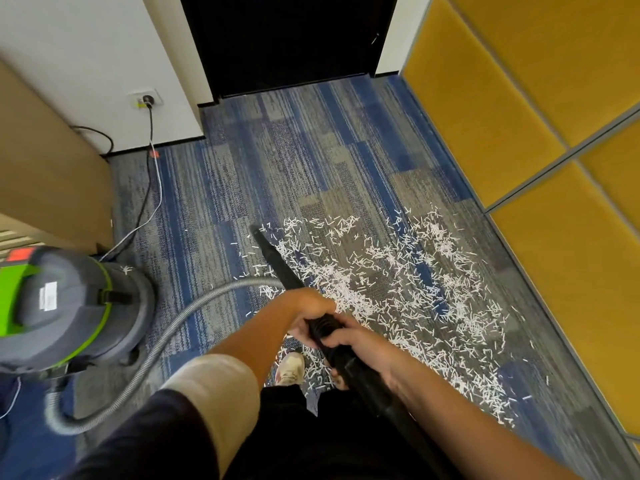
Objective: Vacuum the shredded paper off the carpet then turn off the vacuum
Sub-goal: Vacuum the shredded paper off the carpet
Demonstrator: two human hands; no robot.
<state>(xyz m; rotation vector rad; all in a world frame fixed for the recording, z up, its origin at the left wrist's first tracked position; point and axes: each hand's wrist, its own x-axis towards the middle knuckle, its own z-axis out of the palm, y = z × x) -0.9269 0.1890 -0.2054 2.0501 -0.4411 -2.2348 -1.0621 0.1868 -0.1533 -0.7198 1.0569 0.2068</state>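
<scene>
My left hand (310, 311) and right hand (360, 342) grip the wand (277, 261), its tip at the left edge of the shredded paper (398, 271) ahead and right of them, so vacuuming looks barely begun and I should sweep rightward next.

Rough woven carpet (294, 161) here, matt all over, strewn with thin shredded paper (398, 271). The wand (277, 261) is matt black plastic, the hose (166, 337) ribbed grey plastic, the vacuum canister (69, 306) smooth plastic with a slight sheen, and the yellow wall panels (502, 81) look like soft matt cloth.
</scene>
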